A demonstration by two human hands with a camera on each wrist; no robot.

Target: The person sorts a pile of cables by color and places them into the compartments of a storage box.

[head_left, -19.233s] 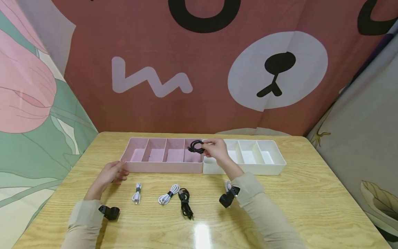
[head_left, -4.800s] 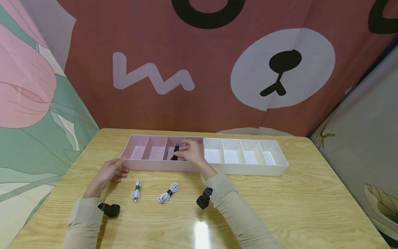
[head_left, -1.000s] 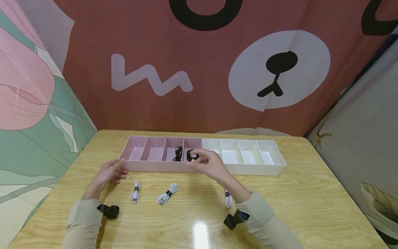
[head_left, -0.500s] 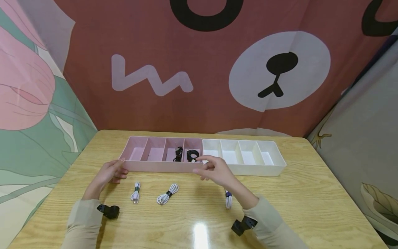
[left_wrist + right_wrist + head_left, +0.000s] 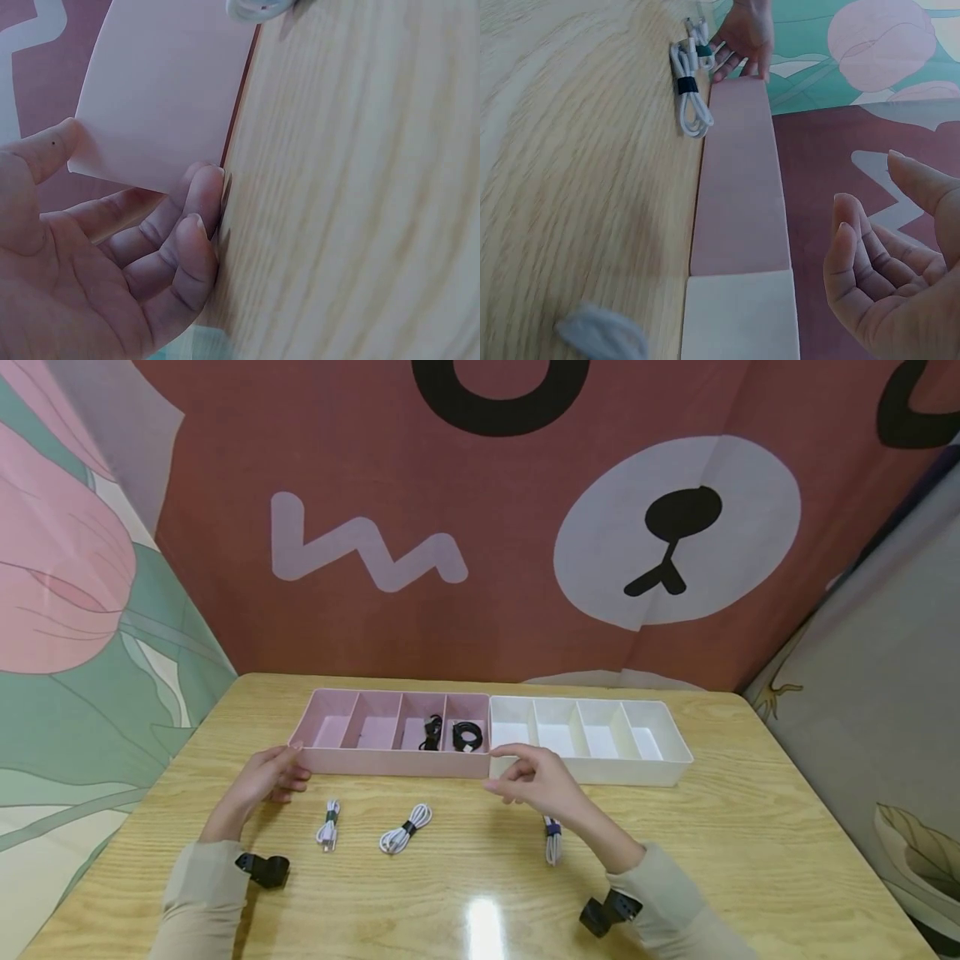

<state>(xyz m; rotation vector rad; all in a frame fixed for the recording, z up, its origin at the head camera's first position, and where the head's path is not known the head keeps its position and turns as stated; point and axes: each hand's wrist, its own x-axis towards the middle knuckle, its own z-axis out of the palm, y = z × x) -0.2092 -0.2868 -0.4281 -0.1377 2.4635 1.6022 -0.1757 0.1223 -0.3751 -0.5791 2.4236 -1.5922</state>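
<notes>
In the head view my left hand (image 5: pixel 262 777) holds the near left corner of the pink divided box (image 5: pixel 390 763). The left wrist view shows the thumb on its rim and the other fingers curled at its end. My right hand (image 5: pixel 536 777) hovers before the white divided box (image 5: pixel 592 770), fingers loosely bent around nothing. A coiled black cable (image 5: pixel 467 736) lies in the pink box's rightmost compartment, and another black cable bundle (image 5: pixel 431 732) in the one left of it. On the table nearest the right forearm lies a white cable with a purple tie (image 5: pixel 552 841).
Two more tied white cables lie in front of the pink box: one with a green tie (image 5: pixel 328 825) at left, one with a black tie (image 5: pixel 406 829) to its right. The boxes stand end to end on the wooden table (image 5: pixel 420 910), before a printed cloth (image 5: pixel 510 635).
Both black cables have gone into the pink box over these frames. In the last second my right hand let go of the coiled one and drew back rightward. The left hand stays put.
</notes>
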